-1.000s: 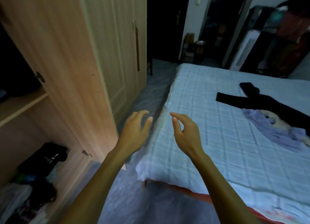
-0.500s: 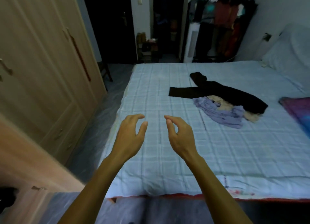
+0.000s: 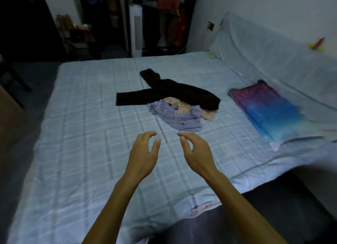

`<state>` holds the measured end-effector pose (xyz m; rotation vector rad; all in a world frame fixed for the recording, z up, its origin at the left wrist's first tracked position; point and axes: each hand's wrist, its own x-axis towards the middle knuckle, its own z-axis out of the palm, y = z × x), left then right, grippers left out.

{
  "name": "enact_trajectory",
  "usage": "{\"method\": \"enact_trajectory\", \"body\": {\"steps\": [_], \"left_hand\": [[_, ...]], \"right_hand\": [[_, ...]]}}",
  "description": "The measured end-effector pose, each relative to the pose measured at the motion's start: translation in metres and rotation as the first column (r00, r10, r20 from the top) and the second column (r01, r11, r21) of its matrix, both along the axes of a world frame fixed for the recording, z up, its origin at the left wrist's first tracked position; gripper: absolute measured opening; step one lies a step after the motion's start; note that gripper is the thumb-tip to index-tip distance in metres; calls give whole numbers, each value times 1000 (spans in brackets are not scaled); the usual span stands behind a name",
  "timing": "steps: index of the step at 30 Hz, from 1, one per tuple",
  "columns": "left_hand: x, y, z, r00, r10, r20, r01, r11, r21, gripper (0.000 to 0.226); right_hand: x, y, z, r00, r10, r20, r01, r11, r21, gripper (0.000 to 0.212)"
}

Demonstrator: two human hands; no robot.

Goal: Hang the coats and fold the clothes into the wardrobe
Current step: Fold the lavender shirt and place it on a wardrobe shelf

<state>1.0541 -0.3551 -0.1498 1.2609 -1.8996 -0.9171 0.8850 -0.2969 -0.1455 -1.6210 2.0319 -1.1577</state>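
A bed (image 3: 87, 152) under a pale blue checked cover fills most of the view. A folded purple-and-blue blanket (image 3: 269, 108) lies on its right side. Past the far edge stand a white tower fan (image 3: 136, 30) and a cluttered shelf (image 3: 73, 33). A dark chair (image 3: 11, 75) stands at the left. A socket (image 3: 211, 26) sits on the wall.

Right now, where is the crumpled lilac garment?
In the head view the lilac garment lies crumpled on the bed, right of centre, overlapping a beige garment just in front of the black garment.
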Motion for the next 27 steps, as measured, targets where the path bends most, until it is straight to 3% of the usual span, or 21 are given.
{"method": "enact_trajectory", "body": {"steps": [12, 21, 27], "left_hand": [[-137, -102, -23, 993, -115, 16, 115, 993, 8, 31], [-236, -148, -55, 997, -12, 75, 10, 1000, 24, 24], [-312, -174, -79, 987, 8, 158, -28, 992, 124, 26]], "right_hand": [[-120, -92, -29, 998, -58, 37, 56, 996, 65, 27], [-219, -165, -81, 984, 56, 169, -80, 986, 143, 28], [-303, -206, -117, 975, 80, 206, -122, 972, 200, 35]]}}
